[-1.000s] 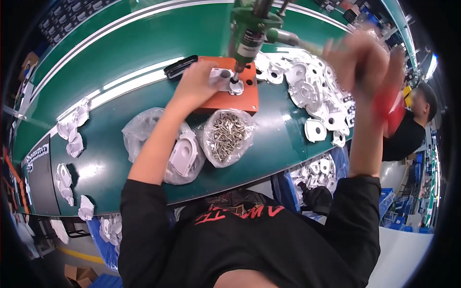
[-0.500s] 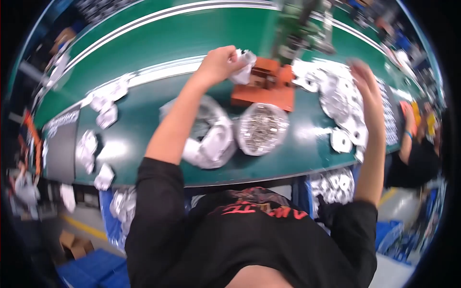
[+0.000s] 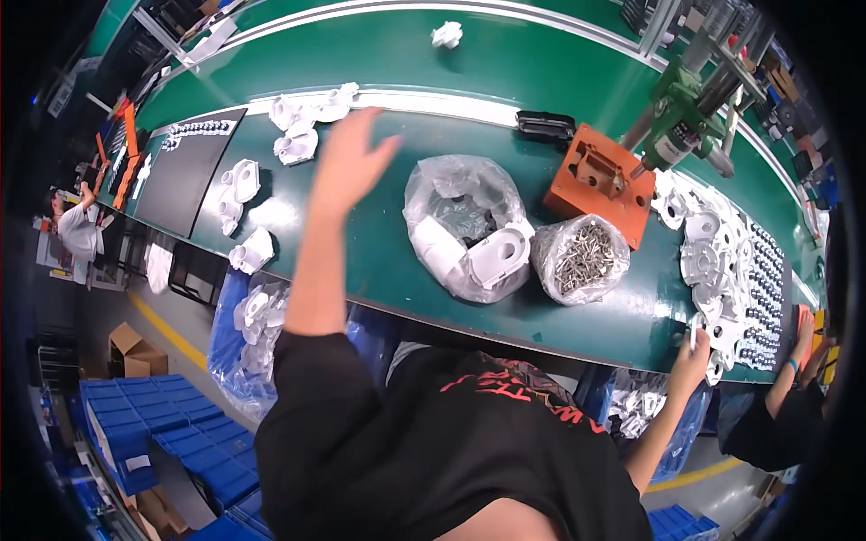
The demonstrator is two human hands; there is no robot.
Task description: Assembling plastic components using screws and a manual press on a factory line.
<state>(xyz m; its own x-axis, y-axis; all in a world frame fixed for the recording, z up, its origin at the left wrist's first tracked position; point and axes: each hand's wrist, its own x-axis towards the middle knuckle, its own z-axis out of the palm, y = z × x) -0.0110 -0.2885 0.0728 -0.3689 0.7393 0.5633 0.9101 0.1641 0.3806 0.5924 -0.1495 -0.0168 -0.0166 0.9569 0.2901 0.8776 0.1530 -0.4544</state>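
My left hand (image 3: pixel 352 162) is empty, its thumb and fingers apart, raised over the green bench beside several white plastic housings (image 3: pixel 296 142). At the right, my right hand (image 3: pixel 690 359) has its fingers closed on a white plastic part (image 3: pixel 695 332), at the near end of a pile of white plastic parts (image 3: pixel 708 252). An orange fixture block (image 3: pixel 597 185) sits under a green press (image 3: pixel 677 126). Before it stand a clear bag of metal screws (image 3: pixel 586 261) and a clear bag with white parts (image 3: pixel 469 230). One white housing (image 3: pixel 446 35) lies on the green conveyor belt.
More white housings (image 3: pixel 236 194) lie at the left, near a black mat (image 3: pixel 194 176). A black object (image 3: pixel 546 125) rests behind the fixture. Rows of small dark-and-silver pieces (image 3: pixel 765 293) cover the far right, next to a co-worker's arm (image 3: pixel 785 388). Blue bins (image 3: pixel 171 424) stand below left.
My left hand has moved left from the fixture and no longer holds the white housing. My right hand has come nearer and closed on a white part. The view has turned.
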